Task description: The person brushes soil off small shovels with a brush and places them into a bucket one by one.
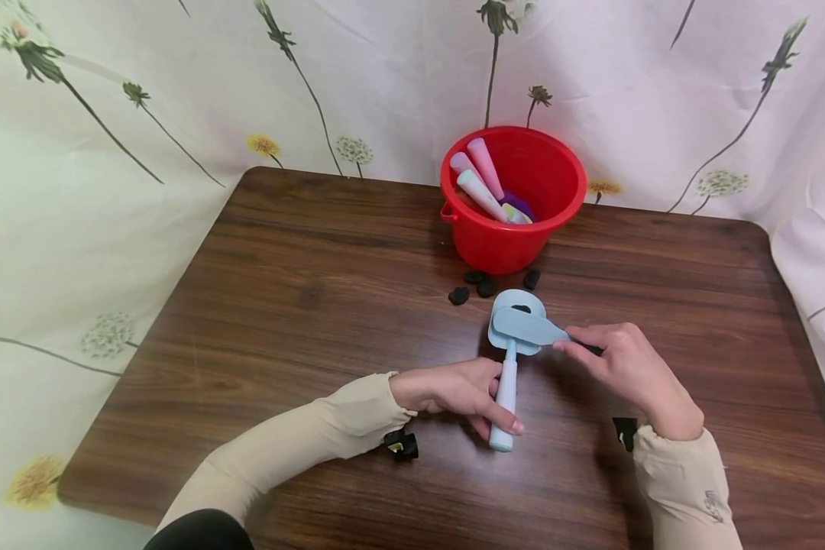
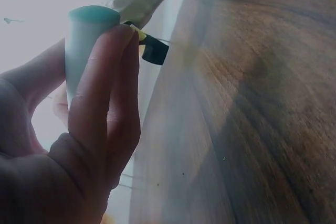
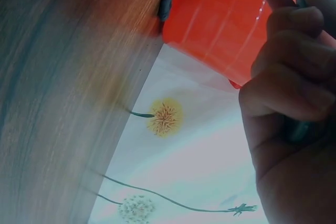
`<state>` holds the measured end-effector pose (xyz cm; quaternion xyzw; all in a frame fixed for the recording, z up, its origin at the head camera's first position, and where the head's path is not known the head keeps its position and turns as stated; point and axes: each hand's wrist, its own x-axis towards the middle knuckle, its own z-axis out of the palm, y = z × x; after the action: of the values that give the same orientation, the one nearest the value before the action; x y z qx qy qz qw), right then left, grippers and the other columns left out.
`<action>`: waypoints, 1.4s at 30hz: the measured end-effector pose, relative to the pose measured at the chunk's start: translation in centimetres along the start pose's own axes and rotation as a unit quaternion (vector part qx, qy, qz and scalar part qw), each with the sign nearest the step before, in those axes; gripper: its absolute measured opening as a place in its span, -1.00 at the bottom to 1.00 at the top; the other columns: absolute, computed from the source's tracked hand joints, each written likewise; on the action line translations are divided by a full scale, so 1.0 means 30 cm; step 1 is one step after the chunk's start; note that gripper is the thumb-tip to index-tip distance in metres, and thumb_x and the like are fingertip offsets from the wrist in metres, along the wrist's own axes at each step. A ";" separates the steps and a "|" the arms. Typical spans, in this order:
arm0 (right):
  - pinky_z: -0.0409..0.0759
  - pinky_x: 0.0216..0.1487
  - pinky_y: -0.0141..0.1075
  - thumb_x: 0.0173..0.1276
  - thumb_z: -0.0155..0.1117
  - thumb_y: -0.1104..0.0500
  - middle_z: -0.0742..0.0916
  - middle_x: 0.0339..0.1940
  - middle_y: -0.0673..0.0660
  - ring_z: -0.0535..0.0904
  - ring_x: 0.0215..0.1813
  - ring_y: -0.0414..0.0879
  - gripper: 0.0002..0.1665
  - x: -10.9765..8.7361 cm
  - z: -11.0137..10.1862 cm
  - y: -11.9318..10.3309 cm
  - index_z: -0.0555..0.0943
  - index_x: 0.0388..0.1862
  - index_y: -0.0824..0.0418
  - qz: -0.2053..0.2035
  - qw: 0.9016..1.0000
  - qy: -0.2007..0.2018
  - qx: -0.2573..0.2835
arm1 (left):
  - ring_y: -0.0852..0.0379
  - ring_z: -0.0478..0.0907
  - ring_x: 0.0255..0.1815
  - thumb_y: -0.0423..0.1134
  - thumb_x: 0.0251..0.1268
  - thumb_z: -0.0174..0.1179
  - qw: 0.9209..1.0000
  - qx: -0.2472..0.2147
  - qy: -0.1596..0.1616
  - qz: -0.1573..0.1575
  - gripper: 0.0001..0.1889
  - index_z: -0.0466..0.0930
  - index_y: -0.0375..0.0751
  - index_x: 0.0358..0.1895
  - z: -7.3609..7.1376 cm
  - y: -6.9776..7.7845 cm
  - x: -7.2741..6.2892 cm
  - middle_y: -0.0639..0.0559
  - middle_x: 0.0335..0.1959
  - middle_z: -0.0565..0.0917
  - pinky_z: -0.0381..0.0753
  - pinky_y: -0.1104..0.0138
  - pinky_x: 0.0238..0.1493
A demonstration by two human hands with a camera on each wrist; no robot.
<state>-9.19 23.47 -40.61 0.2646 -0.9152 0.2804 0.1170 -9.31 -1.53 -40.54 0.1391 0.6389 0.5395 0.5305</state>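
Observation:
My left hand point(image 1: 464, 388) grips the white handle of a light blue toy shovel point(image 1: 505, 405), its thumb lying along the handle. In the left wrist view the handle's green-tipped end point(image 2: 93, 14) rises between the fingers. A black stone point(image 1: 521, 308) lies on the shovel's flat head. My right hand point(image 1: 629, 363) holds a light blue spatula point(image 1: 528, 328) by its dark handle. The spatula's blade lies across the shovel head, just below the stone; whether the two touch I cannot tell. Curled right fingers point(image 3: 294, 87) hide most of the spatula's handle in the right wrist view.
A red bucket point(image 1: 502, 248) stands behind the shovel and holds several tools with pink, lilac and white handles point(image 1: 480, 192). Several black stones point(image 1: 486, 287) lie on the brown table point(image 1: 302, 305) before it. A flower-printed cloth point(image 1: 399, 84) hangs behind.

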 end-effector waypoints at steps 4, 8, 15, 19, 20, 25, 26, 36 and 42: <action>0.66 -0.32 -0.26 -0.06 0.56 0.30 0.81 -0.34 0.13 0.76 -0.31 -0.06 -0.65 0.001 0.005 0.005 0.77 -0.21 0.26 0.005 1.000 0.006 -0.010 | 0.18 0.65 -0.49 -0.44 0.11 0.34 1.000 0.000 0.004 -0.004 -0.62 0.33 -0.32 -0.09 0.000 0.001 -0.002 -0.02 -0.48 0.69 0.69 0.36 -0.47; 0.66 -0.32 -0.34 -0.03 0.55 0.26 0.81 -0.35 0.12 0.75 -0.33 -0.10 -0.68 0.003 0.011 0.016 0.77 -0.21 0.26 0.015 1.000 0.006 -0.018 | 0.18 0.65 -0.49 -0.45 0.12 0.33 1.000 -0.009 0.001 -0.006 -0.64 0.33 -0.30 -0.13 0.002 -0.001 -0.003 -0.03 -0.48 0.69 0.71 0.34 -0.44; 0.66 -0.32 -0.30 0.02 0.53 0.25 0.81 -0.34 0.15 0.75 -0.33 -0.08 -0.67 0.013 0.013 0.028 0.75 -0.18 0.28 0.032 0.999 0.012 -0.021 | 0.16 0.66 -0.47 -0.45 0.13 0.32 1.000 -0.016 -0.006 -0.007 -0.65 0.32 -0.26 -0.14 0.000 -0.006 -0.003 -0.03 -0.46 0.69 0.71 0.33 -0.44; 0.65 -0.31 -0.15 0.01 0.53 0.27 0.80 -0.33 0.21 0.76 -0.31 0.01 -0.65 0.015 0.008 0.032 0.75 -0.17 0.32 0.044 0.998 0.029 -0.023 | 0.15 0.66 -0.46 -0.46 0.15 0.30 0.999 -0.021 -0.021 -0.014 -0.63 0.31 -0.34 -0.07 0.004 -0.008 -0.004 -0.04 -0.44 0.68 0.70 0.36 -0.45; 0.64 -0.31 -0.13 0.00 0.53 0.28 0.80 -0.33 0.22 0.76 -0.31 0.02 -0.65 0.015 0.007 0.033 0.74 -0.17 0.32 0.045 0.998 0.032 -0.022 | 0.15 0.66 -0.45 -0.46 0.15 0.30 0.999 -0.022 -0.025 -0.016 -0.63 0.31 -0.36 -0.06 0.006 -0.009 -0.004 -0.04 -0.44 0.67 0.70 0.37 -0.45; 0.64 -0.29 -0.08 -0.01 0.53 0.29 0.80 -0.34 0.24 0.75 -0.32 0.06 -0.65 0.017 0.002 0.037 0.74 -0.17 0.33 0.050 0.997 0.051 -0.027 | 0.16 0.65 -0.46 -0.45 0.15 0.30 0.999 -0.021 -0.033 -0.020 -0.60 0.31 -0.41 -0.02 0.012 -0.020 -0.004 -0.03 -0.44 0.68 0.69 0.38 -0.47; 0.63 -0.29 -0.07 -0.01 0.53 0.29 0.80 -0.34 0.24 0.75 -0.33 0.07 -0.66 0.017 0.001 0.038 0.74 -0.18 0.34 0.052 0.997 0.058 -0.031 | 0.16 0.66 -0.46 -0.46 0.15 0.30 0.999 -0.023 -0.034 -0.020 -0.60 0.30 -0.41 -0.02 0.013 -0.023 -0.003 -0.03 -0.44 0.68 0.69 0.38 -0.47; 0.42 -0.20 -0.79 0.01 0.53 0.29 0.81 -0.33 0.17 0.73 -0.34 -0.15 -0.69 0.006 -0.014 0.020 0.75 -0.20 0.29 0.063 0.995 0.073 0.004 | 0.17 0.64 -0.48 -0.49 0.14 0.30 0.999 -0.030 -0.008 -0.007 -0.64 0.31 -0.34 -0.10 0.008 -0.034 0.005 -0.02 -0.47 0.67 0.69 0.38 -0.48; 0.64 -0.30 -0.48 -0.01 0.53 0.30 0.81 -0.36 0.06 0.73 -0.33 -0.17 -0.73 -0.004 0.000 -0.021 0.77 -0.25 0.21 0.017 1.000 -0.001 0.002 | 0.17 0.63 -0.50 -0.51 0.09 0.32 1.000 -0.020 0.004 -0.004 -0.61 0.28 -0.23 -0.15 0.009 -0.037 0.013 -0.02 -0.46 0.65 0.68 0.36 -0.51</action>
<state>-8.75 23.09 -40.36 0.2494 -0.9192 0.2837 0.1113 -8.81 -1.52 -41.65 0.1236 0.6305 0.5509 0.5326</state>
